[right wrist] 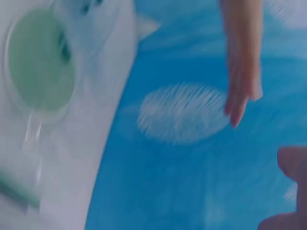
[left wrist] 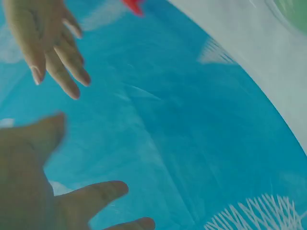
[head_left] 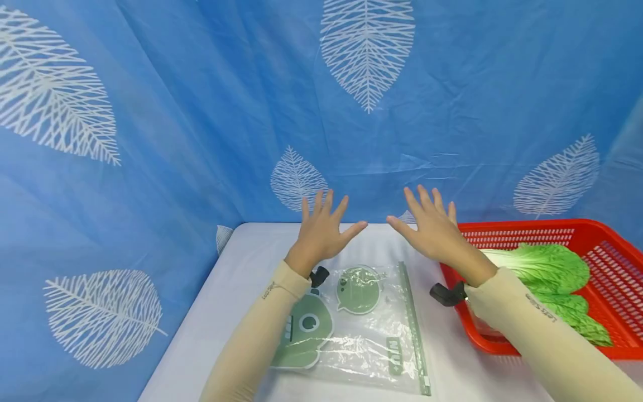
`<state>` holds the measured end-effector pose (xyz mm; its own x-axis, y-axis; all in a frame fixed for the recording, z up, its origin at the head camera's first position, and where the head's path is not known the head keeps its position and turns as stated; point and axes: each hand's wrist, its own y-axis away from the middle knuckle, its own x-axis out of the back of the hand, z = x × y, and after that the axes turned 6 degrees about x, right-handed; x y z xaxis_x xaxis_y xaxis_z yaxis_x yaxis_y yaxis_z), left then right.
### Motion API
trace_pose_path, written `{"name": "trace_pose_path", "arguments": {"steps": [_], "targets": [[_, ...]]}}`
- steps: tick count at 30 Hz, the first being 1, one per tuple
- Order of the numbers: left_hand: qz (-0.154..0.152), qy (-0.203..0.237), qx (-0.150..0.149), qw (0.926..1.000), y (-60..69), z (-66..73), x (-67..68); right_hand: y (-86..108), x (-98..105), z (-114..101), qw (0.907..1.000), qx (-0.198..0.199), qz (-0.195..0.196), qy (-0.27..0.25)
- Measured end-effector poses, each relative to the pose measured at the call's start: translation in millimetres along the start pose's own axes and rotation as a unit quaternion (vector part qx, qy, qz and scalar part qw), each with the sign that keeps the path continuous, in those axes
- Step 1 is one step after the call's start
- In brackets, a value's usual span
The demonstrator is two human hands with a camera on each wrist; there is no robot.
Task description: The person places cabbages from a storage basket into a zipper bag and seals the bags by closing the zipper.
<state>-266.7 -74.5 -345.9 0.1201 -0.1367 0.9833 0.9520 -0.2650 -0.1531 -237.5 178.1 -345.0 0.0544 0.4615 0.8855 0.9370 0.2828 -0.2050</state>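
Two bare hands are held above the far part of the bench (head_left: 226, 296), gripping nothing: the left hand (head_left: 323, 230) and the right hand (head_left: 432, 230) both have straight fingers spread wide, with the thumbs pointing toward each other across a gap. A plastic bag (head_left: 364, 340) lies flat on the bench, on the near side of both hands; the left forearm crosses over its left part, while the right arm passes to its right. To the right, a red basket (head_left: 585, 224) stands just beside the right wrist and is partly hidden by that arm. Leafy greens (head_left: 557, 271) lie inside it.

The bag is clear and glossy, with creases catching the light, rounded green cartoon shapes printed on it and a straight green strip (head_left: 414, 329) along its right edge. The basket is rigid plastic with rounded corners and slotted walls. The leaves are ruffled, bright green with paler ribs. Smooth white covers the bench; behind hangs blue cloth (head_left: 241, 100), softly wrinkled, patterned with white skeleton leaves. Cream sleeves (head_left: 261, 329) fit closely.
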Motion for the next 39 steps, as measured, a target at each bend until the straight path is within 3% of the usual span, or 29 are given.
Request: {"name": "trace_pose_path", "arguments": {"steps": [4, 8, 11, 15, 19, 22, 28, 31, 34, 39], "targets": [[0.058, 0.035, -0.05, 0.9965, 28.7, -0.7, -2.4, 32.4, -1.6, -12.9, 0.9926, 0.061, 0.081, -0.067], [0.069, 0.044, -0.105, 0.991, 50.3, 3.1, -29.3, 69.9, -23.8, -28.7, 0.976, 0.108, 0.15, -0.116], [0.065, 0.056, -0.141, 0.9863, 61.0, 14.3, -52.6, 96.9, -49.3, -37.2, 0.967, 0.108, 0.175, -0.151], [0.064, 0.088, -0.172, 0.979, 71.7, 34.8, -77.6, 124.4, -85.3, -40.0, 0.9479, 0.079, 0.203, -0.233], [0.051, 0.097, -0.183, 0.977, 80.2, 55.5, -93.3, 144.5, -115.7, -34.3, 0.9284, 0.014, 0.217, -0.301], [0.041, 0.099, -0.189, 0.9761, 87.0, 69.7, -100.7, 156.1, -127.7, -27.2, 0.9177, -0.04, 0.207, -0.337], [-0.035, 0.087, -0.213, 0.9726, 101.2, 91.1, -117.8, 166.9, -134.6, -17.1, 0.8736, -0.113, 0.163, -0.444], [-0.065, 0.087, -0.209, 0.9718, 103.7, 97.4, -125.6, 169.5, -136.8, -14.4, 0.8685, -0.121, 0.152, -0.456], [-0.064, 0.108, -0.197, 0.9724, 102.0, 98.7, -129.0, 170.3, -137.8, -12.4, 0.8714, -0.12, 0.145, -0.453], [-0.054, 0.2, -0.169, 0.9637, 98.6, 91.7, -128.4, 170.1, -136.4, -11.9, 0.8814, -0.143, 0.127, -0.432]]}}
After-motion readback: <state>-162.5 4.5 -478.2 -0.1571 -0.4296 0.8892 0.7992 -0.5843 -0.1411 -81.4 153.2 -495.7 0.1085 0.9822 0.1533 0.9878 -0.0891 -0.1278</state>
